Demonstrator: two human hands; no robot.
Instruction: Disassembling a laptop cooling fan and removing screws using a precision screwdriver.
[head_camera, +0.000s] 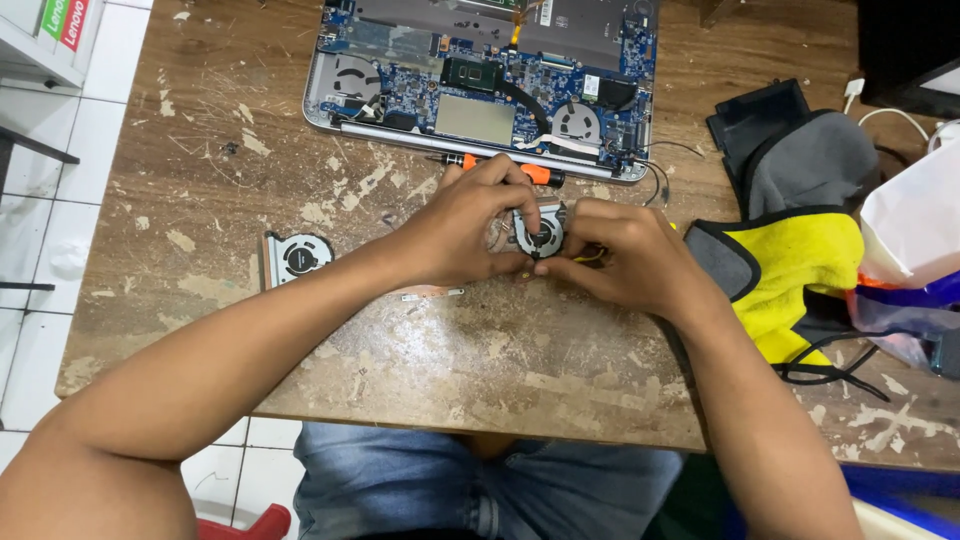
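Note:
Both of my hands meet over a small laptop cooling fan (541, 234) at the middle of a worn wooden table (480, 360). My left hand (465, 225) grips the fan's left side, with its fingers curled over the top. From the right, my right hand (620, 255) holds the same fan, its thumb near the hub. An orange-handled screwdriver (540, 175) lies just beyond my left hand's fingers. Behind it sits an opened laptop (480, 90) with its blue circuit board exposed. A second loose fan (297, 257) lies to the left, apart from both hands.
A grey and yellow cloth pouch (800, 240) lies at the right, with a black cable (830, 365) below it. A white plastic bag (915, 225) sits at the far right edge. A thin metal strip (432, 294) lies near my left wrist. White floor tiles (30, 200) show on the left.

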